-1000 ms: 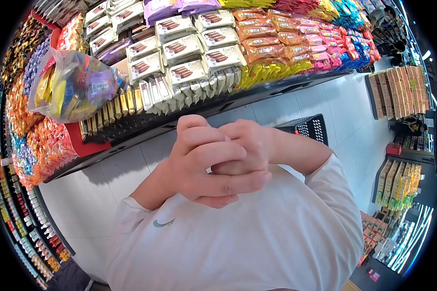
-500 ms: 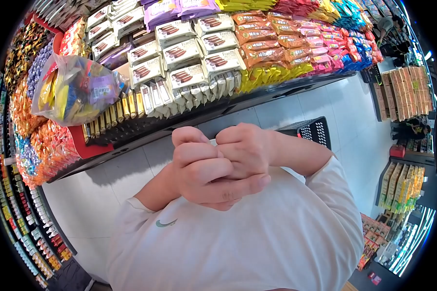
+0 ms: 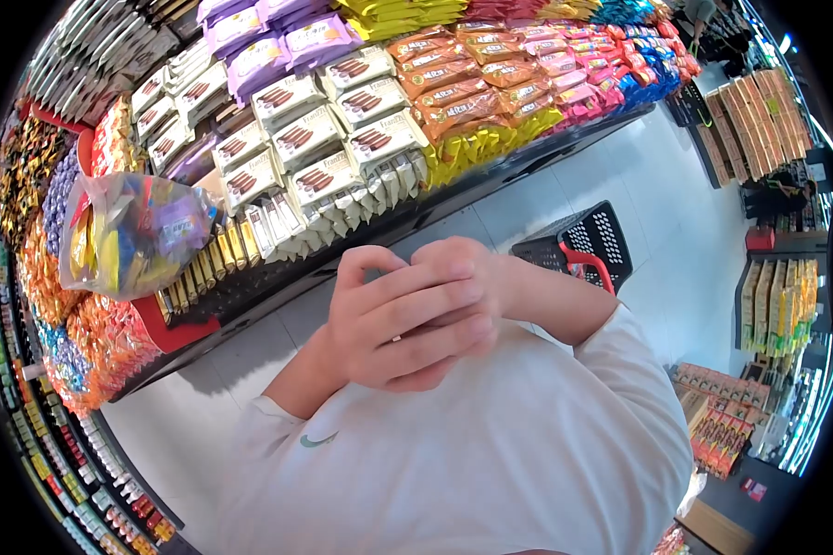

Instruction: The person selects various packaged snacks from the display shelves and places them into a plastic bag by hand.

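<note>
In front of my white shirt [image 3: 491, 435] both hands meet at chest height. My left hand [image 3: 393, 319] lies across the right one, its fingers wrapped over it, with a ring on one finger. Behind those fingers, my right hand [image 3: 481, 268] is bent into a closed shape. Its fingertips are covered, so I cannot make out anything inside. Beyond the hands runs a display of packaged snacks, with white packs [image 3: 324, 176] nearest and brown packs [image 3: 453, 111] to their right. A clear plastic bag [image 3: 134, 245] of colourful packets rests on the display at the left.
A black shopping basket [image 3: 611, 227] with a red handle is on the pale tiled floor [image 3: 657, 305] beyond my right forearm. Stacked cartons [image 3: 759, 125] stand at the far right, with a person partly visible nearby. Stocked shelves [image 3: 42, 435] curve along the left.
My left fingers have gone from curled to laid longer across the right hand. The view has shifted, so more of the basket and its red handle shows.
</note>
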{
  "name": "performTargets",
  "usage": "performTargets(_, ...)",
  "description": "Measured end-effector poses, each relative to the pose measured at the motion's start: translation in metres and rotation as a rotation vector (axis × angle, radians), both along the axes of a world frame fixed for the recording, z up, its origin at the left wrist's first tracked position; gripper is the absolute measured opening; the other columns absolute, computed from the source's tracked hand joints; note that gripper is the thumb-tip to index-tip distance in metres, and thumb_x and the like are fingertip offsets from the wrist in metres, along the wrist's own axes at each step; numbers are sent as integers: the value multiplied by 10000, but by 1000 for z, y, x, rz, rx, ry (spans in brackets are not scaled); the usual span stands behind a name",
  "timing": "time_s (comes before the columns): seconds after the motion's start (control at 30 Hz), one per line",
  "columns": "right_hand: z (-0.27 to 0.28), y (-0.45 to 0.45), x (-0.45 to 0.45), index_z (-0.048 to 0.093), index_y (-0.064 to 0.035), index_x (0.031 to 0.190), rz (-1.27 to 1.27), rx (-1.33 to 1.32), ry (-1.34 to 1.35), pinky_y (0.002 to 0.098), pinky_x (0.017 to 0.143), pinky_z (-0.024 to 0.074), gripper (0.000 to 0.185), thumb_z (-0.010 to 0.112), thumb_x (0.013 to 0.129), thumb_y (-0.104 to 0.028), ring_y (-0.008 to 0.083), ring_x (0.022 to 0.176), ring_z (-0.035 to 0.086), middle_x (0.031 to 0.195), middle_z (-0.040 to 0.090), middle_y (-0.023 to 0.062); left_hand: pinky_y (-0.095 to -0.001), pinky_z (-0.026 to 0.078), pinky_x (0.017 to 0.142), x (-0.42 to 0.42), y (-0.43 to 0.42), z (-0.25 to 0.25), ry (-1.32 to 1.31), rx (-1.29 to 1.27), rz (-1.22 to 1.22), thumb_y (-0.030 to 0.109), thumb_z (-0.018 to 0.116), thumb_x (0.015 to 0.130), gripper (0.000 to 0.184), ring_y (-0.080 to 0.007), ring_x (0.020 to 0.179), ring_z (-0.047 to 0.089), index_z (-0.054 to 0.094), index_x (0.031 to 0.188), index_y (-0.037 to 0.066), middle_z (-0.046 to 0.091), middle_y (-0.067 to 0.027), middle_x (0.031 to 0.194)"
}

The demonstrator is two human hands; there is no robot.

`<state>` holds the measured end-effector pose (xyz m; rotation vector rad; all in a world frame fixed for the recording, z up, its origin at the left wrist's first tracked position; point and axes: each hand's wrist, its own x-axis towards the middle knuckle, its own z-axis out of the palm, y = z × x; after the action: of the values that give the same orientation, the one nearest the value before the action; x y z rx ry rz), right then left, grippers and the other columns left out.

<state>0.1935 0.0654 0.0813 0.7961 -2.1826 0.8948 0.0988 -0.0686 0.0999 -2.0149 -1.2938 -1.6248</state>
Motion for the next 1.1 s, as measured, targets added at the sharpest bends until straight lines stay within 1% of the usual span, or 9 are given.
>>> performTargets(0.13, 1, 6, 7, 563, -160, 689, -238, 134, 199, 339, 489, 389, 180, 725, 669, -236, 179, 563, 499, 665, 473, -33, -386, 392, 698, -7, 6, -7, 0, -19, -41, 171, 640, 803, 217, -278, 895, 684, 715, 1001, 123, 656, -78, 929)
performTargets(0.37, 3, 26, 31, 390, -154, 618, -428, 277, 83, 292, 462, 307, 323, 698, 716, -142, 156, 521, 450, 643, 425, -19, -364, 426, 698, -24, 17, -55, -309, -145, 35, 43, 658, 773, 188, -277, 820, 628, 689, 958, 51, 644, -115, 930)
performTargets(0.47, 7, 32, 37, 546, -134, 710, -572, 220, -99, 465, 906, 490, 181, 719, 714, -187, 233, 955, 650, 909, 619, 32, -390, 477, 792, -25, 36, -61, -327, -227, 137, 37, 628, 826, 167, -302, 894, 625, 687, 982, 22, 653, -141, 996)
performTargets(0.5, 4, 33, 45, 656, -131, 908, -578, 280, -330, 605, 1158, 271, 206, 730, 741, -225, 307, 1341, 499, 1280, 612, 92, -410, 483, 920, -26, 40, -61, -306, -312, 166, 24, 619, 842, 220, -338, 1006, 617, 684, 1051, 6, 650, -164, 1094)
performTargets(0.53, 2, 33, 46, 656, -131, 908, -591, 278, -334, 605, 1158, 271, 206, 730, 741, -225, 307, 1341, 499, 1280, 612, 92, -429, 449, 1008, -28, 45, -64, -305, -376, 161, 33, 621, 845, 374, -365, 1152, 593, 659, 1216, 8, 619, -180, 1249)
performTargets(0.6, 2, 32, 43, 659, -158, 1161, -847, 384, -460, 664, 1181, 183, 406, 742, 777, -260, 377, 1473, 324, 1522, 450, 138, -467, 375, 1105, -31, 57, -67, -217, -470, 203, 71, 629, 855, 530, -402, 1322, 497, 574, 1380, 25, 538, -202, 1409)
performTargets(0.63, -3, 33, 44, 546, -205, 1407, -867, 370, -593, 688, 1185, 135, 635, 744, 809, -286, 445, 1516, 182, 1632, 283, 151, -467, 375, 1105, -33, 62, -67, -217, -473, 199, 71, 629, 855, 530, -402, 1322, 497, 574, 1380, 25, 538, -202, 1409)
performTargets(0.83, -31, 51, 39, 458, -212, 1507, -1016, 391, -668, 671, 1194, 144, 776, 754, 795, -298, 441, 1509, 211, 1624, 296, 168, -617, 152, 1203, -37, 75, -63, 78, -792, 448, 227, 676, 854, 738, -422, 1518, 198, 413, 1540, 159, 274, -189, 1624)
performTargets(1.1, -45, 119, 9, 325, -168, 1584, -966, 289, -594, 647, 1199, 136, 832, 709, 850, -250, 475, 1512, 166, 1630, 253, 213, -620, 135, 1211, -51, 87, -56, 249, -974, 655, 303, 723, 867, 803, -403, 1538, 160, 359, 1577, 213, 188, -164, 1673)
